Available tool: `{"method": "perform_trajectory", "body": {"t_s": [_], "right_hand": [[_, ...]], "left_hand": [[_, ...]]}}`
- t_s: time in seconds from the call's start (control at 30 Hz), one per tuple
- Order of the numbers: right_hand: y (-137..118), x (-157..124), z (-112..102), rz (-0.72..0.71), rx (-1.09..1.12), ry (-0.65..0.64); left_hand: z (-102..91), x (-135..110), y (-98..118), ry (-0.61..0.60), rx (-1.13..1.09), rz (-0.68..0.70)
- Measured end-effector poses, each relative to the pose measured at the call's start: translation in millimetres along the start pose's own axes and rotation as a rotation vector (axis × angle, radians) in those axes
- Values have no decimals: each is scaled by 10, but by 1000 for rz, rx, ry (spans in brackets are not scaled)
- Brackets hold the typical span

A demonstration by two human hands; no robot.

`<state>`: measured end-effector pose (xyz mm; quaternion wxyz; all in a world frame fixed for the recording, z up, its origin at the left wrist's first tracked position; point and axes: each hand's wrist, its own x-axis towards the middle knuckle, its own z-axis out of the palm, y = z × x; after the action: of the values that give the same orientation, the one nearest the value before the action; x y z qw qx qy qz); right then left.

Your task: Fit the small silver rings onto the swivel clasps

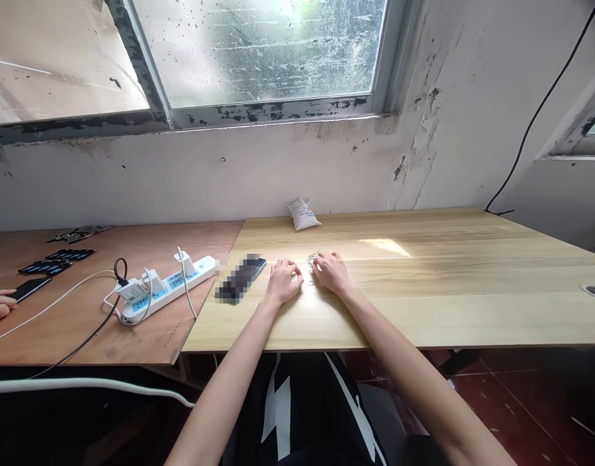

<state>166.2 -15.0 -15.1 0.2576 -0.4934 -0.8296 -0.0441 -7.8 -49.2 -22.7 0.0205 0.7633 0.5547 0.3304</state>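
With the right hand (330,270) partly curled against small, silvery, ring-shaped metal pieces (311,259) just to its left, and the left hand (284,279) loosely curled alongside, any grip indiscernible, pinch each piece lightly

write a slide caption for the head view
Right hand at small shiny pieces on a light wood-grain tabletop, left hand nearby.

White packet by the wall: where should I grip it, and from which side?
Probably best across the plump middle of the white packet, clasping both flanks, coming from the near side and above: its body bulges there, and the wall stands behind it.
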Motion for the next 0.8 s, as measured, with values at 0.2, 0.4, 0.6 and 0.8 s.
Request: {"method": "perform_trajectory", "body": {"t_s": [0.2,0.4,0.6,0.8], "right_hand": [[-104,-78,40,-4,217,59],[-99,-98,61,20,357,80],[-94,-110,62,25,437,80],[-87,-118,58,37,493,79]], "left_hand": [[-26,12,55,41,-60,13],[-42,13,71,121,-94,-13],[-50,11,64,109,-96,-16],[-66,15,80,80,-79,-9]]}}
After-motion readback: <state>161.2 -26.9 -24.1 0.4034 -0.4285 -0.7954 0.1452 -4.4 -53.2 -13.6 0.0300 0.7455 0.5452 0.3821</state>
